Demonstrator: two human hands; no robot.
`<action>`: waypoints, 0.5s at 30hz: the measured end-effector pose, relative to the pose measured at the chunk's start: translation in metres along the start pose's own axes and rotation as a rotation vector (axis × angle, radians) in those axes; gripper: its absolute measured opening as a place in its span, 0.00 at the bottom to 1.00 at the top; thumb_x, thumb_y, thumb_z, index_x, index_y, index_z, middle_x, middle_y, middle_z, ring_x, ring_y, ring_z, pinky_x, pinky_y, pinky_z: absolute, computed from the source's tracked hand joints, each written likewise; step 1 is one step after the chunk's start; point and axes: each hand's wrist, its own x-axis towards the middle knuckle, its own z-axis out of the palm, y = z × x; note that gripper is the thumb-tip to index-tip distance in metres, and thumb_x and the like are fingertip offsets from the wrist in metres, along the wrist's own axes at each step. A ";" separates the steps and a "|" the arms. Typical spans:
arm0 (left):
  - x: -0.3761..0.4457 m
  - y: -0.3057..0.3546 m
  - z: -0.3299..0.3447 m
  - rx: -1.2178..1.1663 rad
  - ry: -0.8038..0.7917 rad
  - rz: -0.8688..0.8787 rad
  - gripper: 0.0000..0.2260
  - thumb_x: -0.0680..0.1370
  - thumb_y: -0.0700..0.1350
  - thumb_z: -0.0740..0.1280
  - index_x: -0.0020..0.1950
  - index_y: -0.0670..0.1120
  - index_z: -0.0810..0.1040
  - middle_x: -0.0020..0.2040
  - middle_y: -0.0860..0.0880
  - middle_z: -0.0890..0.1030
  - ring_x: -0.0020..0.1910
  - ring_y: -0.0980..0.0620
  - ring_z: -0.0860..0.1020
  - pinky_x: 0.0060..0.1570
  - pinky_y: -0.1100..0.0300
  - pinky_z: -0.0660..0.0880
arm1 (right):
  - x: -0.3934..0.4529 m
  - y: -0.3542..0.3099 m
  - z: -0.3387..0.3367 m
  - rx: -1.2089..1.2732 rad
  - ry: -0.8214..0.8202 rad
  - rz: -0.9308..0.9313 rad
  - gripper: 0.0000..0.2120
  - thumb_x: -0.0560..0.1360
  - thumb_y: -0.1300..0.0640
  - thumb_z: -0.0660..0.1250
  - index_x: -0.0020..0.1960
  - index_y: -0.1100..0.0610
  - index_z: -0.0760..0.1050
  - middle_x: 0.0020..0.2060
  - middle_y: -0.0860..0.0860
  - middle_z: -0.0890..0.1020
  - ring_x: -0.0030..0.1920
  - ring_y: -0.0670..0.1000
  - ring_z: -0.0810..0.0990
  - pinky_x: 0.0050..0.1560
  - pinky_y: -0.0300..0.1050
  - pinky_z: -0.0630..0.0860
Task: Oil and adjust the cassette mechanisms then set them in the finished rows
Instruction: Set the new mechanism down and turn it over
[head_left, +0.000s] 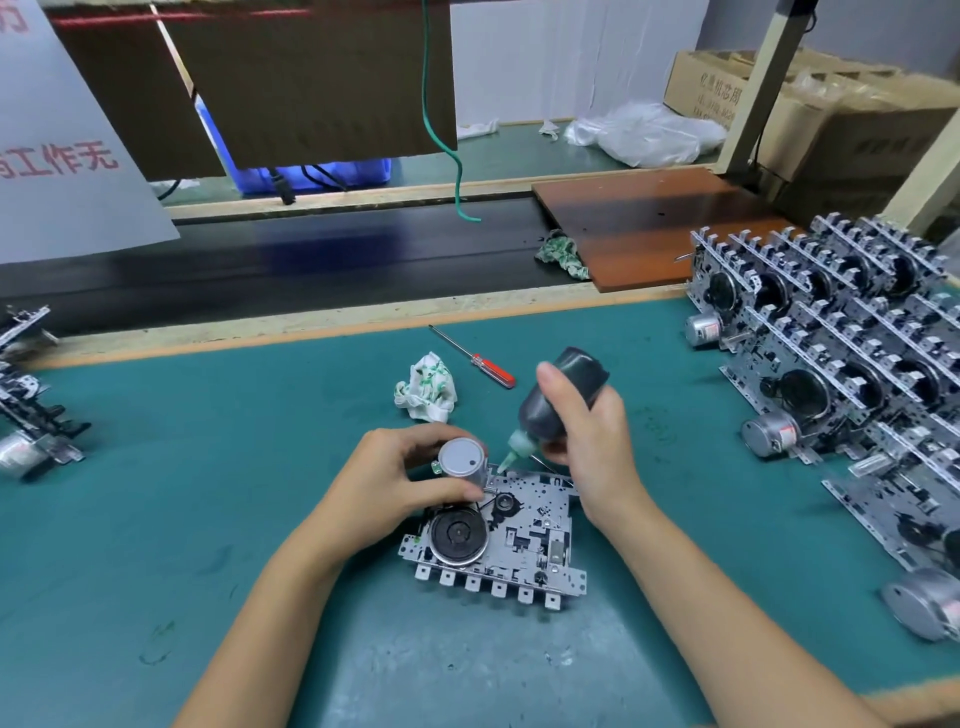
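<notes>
With my left hand (410, 480) gripping the silver motor can of the stamped-metal cassette mechanism (498, 530) lying on the green bench (208, 493), my right hand (587, 436) tips the dark oil bottle (558, 400) onto it; it looks stiff, light, sharp-edged, best held by its frame.

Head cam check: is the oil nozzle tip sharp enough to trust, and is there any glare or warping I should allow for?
Head view: the oil bottle nozzle and the cassette mechanism are sharp; soft even light, faint shadows; mild sheen on the motor can; wide-angle bending curves the bench edge; the finished rows soften slightly toward the frame edge.
</notes>
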 end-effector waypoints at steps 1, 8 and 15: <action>0.000 0.000 0.000 -0.003 0.000 -0.003 0.18 0.60 0.49 0.76 0.48 0.46 0.83 0.45 0.52 0.85 0.44 0.62 0.80 0.48 0.71 0.73 | 0.000 0.001 0.000 -0.019 -0.018 -0.014 0.11 0.65 0.44 0.70 0.34 0.50 0.74 0.27 0.42 0.75 0.34 0.48 0.74 0.41 0.50 0.74; 0.001 0.001 -0.002 -0.004 0.002 -0.018 0.16 0.61 0.45 0.78 0.47 0.47 0.83 0.45 0.52 0.85 0.44 0.62 0.81 0.48 0.71 0.73 | -0.002 0.005 0.001 -0.107 -0.060 -0.102 0.13 0.68 0.44 0.69 0.34 0.52 0.71 0.27 0.43 0.72 0.33 0.49 0.71 0.37 0.50 0.70; 0.000 0.002 -0.001 -0.012 0.002 -0.021 0.17 0.60 0.49 0.77 0.47 0.48 0.83 0.45 0.52 0.85 0.44 0.61 0.81 0.49 0.70 0.74 | -0.003 0.005 0.002 -0.131 -0.049 -0.114 0.14 0.64 0.38 0.68 0.33 0.48 0.72 0.28 0.43 0.71 0.35 0.49 0.71 0.39 0.57 0.74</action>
